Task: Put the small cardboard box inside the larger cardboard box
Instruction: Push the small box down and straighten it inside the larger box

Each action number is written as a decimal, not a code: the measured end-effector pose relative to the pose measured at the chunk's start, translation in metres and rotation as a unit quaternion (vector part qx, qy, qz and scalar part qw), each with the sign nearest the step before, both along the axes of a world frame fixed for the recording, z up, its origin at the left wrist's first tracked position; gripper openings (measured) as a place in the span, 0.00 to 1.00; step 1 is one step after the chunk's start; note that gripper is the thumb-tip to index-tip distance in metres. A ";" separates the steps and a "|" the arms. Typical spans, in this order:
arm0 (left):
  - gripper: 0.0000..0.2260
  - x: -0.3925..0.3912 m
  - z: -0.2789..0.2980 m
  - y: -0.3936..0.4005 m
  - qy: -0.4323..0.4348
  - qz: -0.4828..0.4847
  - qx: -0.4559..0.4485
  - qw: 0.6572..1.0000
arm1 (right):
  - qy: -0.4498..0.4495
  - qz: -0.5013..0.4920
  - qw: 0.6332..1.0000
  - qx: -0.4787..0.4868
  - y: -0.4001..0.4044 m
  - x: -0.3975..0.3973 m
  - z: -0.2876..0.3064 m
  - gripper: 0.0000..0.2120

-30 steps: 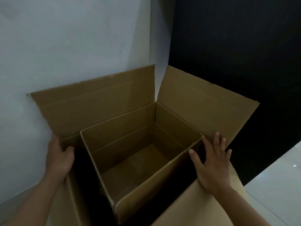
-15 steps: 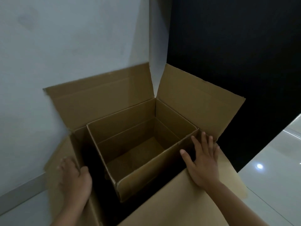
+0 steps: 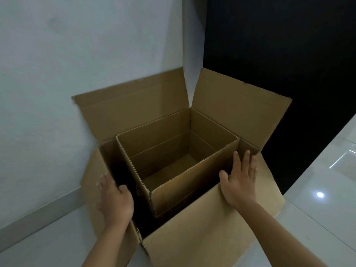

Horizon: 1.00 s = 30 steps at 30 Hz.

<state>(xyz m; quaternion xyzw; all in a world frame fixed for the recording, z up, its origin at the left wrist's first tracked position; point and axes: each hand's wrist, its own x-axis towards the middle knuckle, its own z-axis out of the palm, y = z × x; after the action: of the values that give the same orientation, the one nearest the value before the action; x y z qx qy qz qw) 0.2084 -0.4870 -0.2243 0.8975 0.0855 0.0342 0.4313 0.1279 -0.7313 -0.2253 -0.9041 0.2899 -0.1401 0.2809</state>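
- Small box sat inside the big box, open top up, empty, floor visible.
- It was pushed into the far corner: its far walls lay against the big box's far walls, with dark gaps on the left and near sides.
- Its rim sat about level with the big box's rim; exact height hard to call from this angle.
- All four big box flaps were open: two far ones stood up, one against the wall, the other against a dark panel.
- Left flap and near flap were folded outward.
- Left hand lay palm down on the left flap at the rim, fingers loosely together and blurred, thumb toward the opening; it gripped nothing.
- Right hand lay flat on the near flap at the right corner, fingers extended and slightly spread, tips at the rim fold, thumb out to the left; it gripped nothing.
- Neither hand touched the small box.
- Big box stood on a pale glossy floor, in the corner where wall met dark panel.
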 end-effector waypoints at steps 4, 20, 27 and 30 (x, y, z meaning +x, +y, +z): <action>0.24 0.008 0.000 -0.007 -0.004 -0.001 0.012 1.000 | 0.010 0.011 1.000 -0.011 -0.007 0.009 0.000 0.32; 0.28 -0.001 0.026 -0.002 0.058 -0.062 0.122 0.989 | 0.136 0.054 0.989 -0.030 -0.019 0.000 0.028 0.34; 0.26 -0.031 0.060 0.004 0.050 -0.118 0.194 0.973 | 0.122 0.067 0.987 -0.078 0.000 -0.023 0.065 0.33; 0.27 -0.045 0.083 0.008 0.038 -0.138 0.215 0.966 | 0.112 0.061 0.989 -0.078 0.013 -0.037 0.084 0.33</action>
<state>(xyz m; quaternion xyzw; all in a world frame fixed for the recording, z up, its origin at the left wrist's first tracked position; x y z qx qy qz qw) 0.1637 -0.4788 -0.1414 0.9729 -0.0321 -0.0424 0.2252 0.0908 -0.7186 -0.1418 -0.9493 0.2520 -0.0432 0.1831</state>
